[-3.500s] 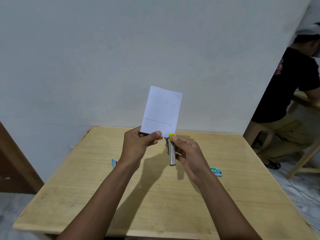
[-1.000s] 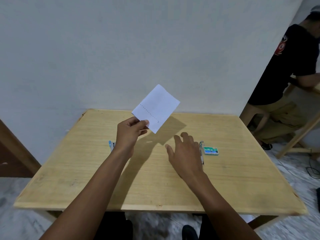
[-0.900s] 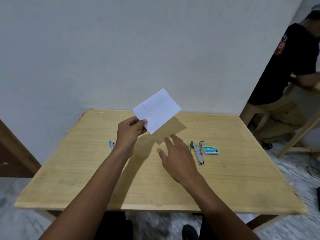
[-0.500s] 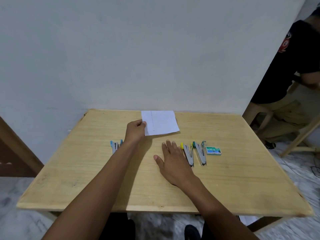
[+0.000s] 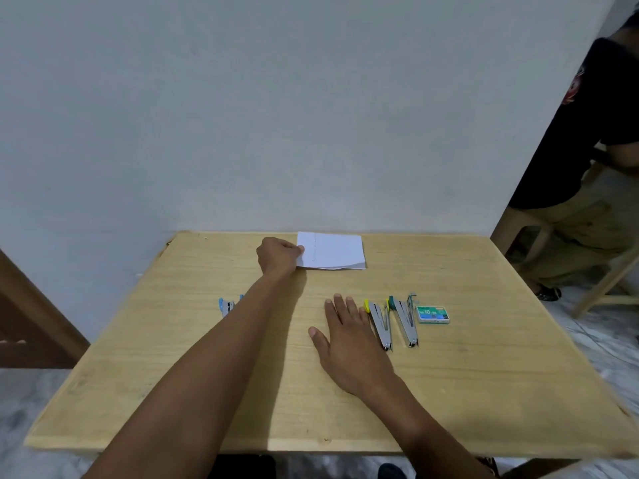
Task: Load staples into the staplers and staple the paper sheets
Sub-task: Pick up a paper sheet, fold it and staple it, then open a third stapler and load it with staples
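White paper sheets (image 5: 333,251) with a row of staples lie flat at the far edge of the wooden table (image 5: 484,375). My left hand (image 5: 278,255) pinches their left edge. My right hand (image 5: 347,340) rests flat on the table, fingers straight, just left of a yellow-tipped stapler (image 5: 379,323). A green-tipped stapler (image 5: 405,319) lies beside that one, and a green staple box (image 5: 433,314) sits to its right. A blue stapler (image 5: 226,305) lies at the left, partly hidden by my left forearm.
A plain wall rises right behind the table's far edge. At the right, a person in a black shirt (image 5: 587,133) sits at another wooden table. A brown wooden door edge (image 5: 31,323) stands at the left.
My left hand has lowered the stapled paper from the air onto the far side of the table. My right hand put down the yellow-tipped stapler and now lies flat beside it.
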